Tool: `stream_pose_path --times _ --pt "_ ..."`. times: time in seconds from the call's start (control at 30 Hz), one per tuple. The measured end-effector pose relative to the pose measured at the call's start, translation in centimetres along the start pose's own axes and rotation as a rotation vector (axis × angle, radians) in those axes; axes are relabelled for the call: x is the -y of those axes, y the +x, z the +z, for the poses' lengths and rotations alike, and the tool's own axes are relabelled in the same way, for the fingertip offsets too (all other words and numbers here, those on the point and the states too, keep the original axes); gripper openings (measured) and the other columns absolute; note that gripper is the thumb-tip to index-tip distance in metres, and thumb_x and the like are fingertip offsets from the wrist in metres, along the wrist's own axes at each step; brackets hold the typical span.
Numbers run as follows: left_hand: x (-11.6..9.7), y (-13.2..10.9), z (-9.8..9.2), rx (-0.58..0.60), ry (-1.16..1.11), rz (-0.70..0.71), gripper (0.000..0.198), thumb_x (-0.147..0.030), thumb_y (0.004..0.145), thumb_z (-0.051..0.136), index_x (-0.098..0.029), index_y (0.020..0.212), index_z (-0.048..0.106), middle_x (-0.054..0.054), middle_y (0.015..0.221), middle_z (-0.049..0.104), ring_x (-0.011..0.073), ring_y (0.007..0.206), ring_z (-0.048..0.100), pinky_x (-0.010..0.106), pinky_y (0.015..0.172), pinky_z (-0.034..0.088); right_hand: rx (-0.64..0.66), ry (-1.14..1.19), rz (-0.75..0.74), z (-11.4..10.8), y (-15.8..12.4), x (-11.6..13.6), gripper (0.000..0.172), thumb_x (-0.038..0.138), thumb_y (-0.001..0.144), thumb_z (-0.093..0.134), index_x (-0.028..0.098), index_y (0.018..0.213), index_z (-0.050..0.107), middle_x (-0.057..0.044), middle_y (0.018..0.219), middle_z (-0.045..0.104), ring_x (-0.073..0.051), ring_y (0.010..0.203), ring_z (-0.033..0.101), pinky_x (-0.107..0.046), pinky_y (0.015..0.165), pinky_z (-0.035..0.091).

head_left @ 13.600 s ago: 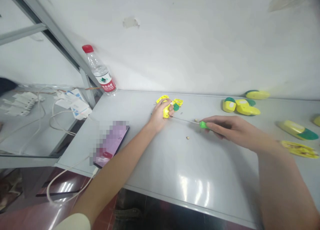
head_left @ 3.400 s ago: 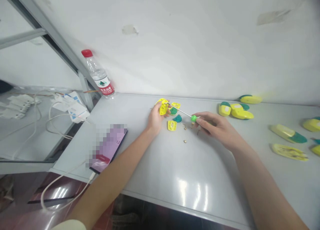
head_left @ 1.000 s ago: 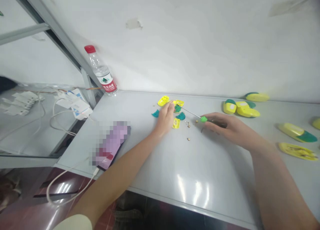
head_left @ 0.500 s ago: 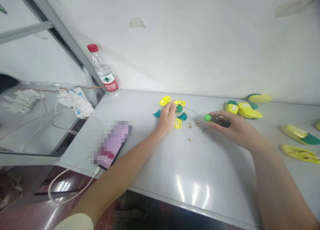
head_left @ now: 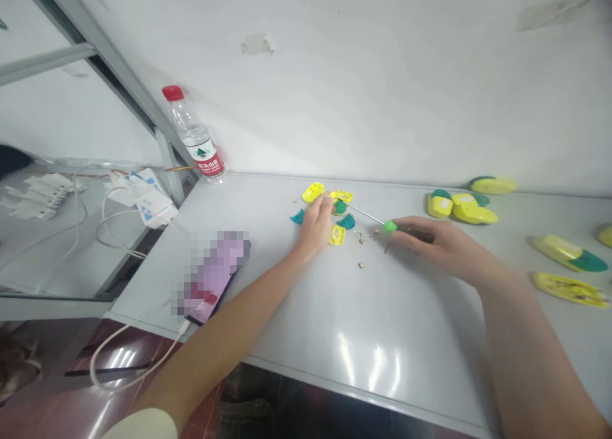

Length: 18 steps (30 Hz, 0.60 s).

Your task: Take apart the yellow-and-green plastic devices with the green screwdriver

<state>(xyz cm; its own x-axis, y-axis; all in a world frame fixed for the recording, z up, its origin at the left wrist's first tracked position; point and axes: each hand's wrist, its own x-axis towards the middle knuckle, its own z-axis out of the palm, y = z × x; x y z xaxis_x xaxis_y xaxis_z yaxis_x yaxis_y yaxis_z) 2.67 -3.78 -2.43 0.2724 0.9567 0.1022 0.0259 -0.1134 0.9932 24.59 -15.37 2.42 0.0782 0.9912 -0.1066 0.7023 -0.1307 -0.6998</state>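
Near the centre of the frame, a green piece [head_left: 340,208] sits just beside the fingertips of the left hand [head_left: 317,222], and the screwdriver [head_left: 389,226] slants toward it from the right; whether the tip touches it is too small to make out. Good work here probably means bracing the part firmly, lining the shaft up straight and pressing lightly, so the tip cannot slip into the fingers. The left hand is curled inward, its palm side hidden, so what it grips is unclear. The right hand [head_left: 433,238], right of centre, closes around the screwdriver's handle. About them on the worktop [head_left: 306,318] lie a yellow shell [head_left: 313,192] above the left hand, a square yellow piece [head_left: 337,235] below the green one, and a loose metal bit [head_left: 361,266] lower down.
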Motion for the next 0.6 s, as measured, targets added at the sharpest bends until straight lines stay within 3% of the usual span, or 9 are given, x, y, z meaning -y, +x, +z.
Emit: stream_pose_path --times 0.1,0.23,0.4,0.5,0.6 --pt "0.02 0.03 0.01 0.002 0.017 0.003 0.037 -0.045 0.106 0.042 -0.019 0.106 0.068 0.004 0.089 0.064 0.0176 0.090 0.058 0.030 0.091 0.047 -0.017 0.024 0.006 -0.11 -0.10 0.06 0.051 0.068 0.088 0.067 0.027 0.118 0.075 -0.009 0.119 0.077 -0.033 0.104 0.069 -0.043 0.088 0.055" --pt "-0.09 0.04 0.03 -0.003 0.002 0.005 0.037 -0.045 0.106 0.043 -0.018 0.101 0.068 0.005 0.089 0.064 0.0179 0.090 0.059 0.030 0.091 0.047 0.122 0.088 0.043 -0.28 -0.30 0.06 0.053 0.069 0.095 0.055 0.026 0.119 0.075 -0.009 0.118 0.077 -0.033 0.108 0.069 -0.043 0.091 0.055" --pt "-0.22 -0.10 0.07 0.018 -0.004 0.004 0.033 -0.042 0.105 0.044 -0.019 0.106 0.067 0.005 0.092 0.064 0.0168 0.090 0.059 0.028 0.090 0.045 0.055 0.049 0.056 -0.18 -0.29 0.12 0.055 0.068 0.090 0.065 0.028 0.126 0.071 -0.008 0.121 0.077 -0.032 0.108 0.070 -0.040 0.087 0.056" --pt "-0.23 -0.13 0.04 0.010 -0.007 -0.004 0.031 -0.039 0.106 0.042 -0.019 0.095 0.064 0.002 0.086 0.059 0.0152 0.086 0.056 0.027 0.087 0.044 0.150 0.015 0.059 -0.16 -0.20 0.03 0.054 0.070 0.096 0.053 0.027 0.118 0.077 -0.007 0.113 0.079 -0.032 0.104 0.071 -0.040 0.088 0.056" --pt "-0.27 -0.11 0.01 0.001 -0.019 0.001 0.033 -0.036 0.106 0.041 -0.019 0.082 0.057 0.001 0.081 0.055 0.0141 0.081 0.054 0.026 0.084 0.043 0.074 0.008 0.047 -0.24 -0.16 -0.13 0.052 0.070 0.091 0.063 0.028 0.119 0.076 -0.006 0.121 0.078 -0.033 0.108 0.070 -0.041 0.088 0.056"
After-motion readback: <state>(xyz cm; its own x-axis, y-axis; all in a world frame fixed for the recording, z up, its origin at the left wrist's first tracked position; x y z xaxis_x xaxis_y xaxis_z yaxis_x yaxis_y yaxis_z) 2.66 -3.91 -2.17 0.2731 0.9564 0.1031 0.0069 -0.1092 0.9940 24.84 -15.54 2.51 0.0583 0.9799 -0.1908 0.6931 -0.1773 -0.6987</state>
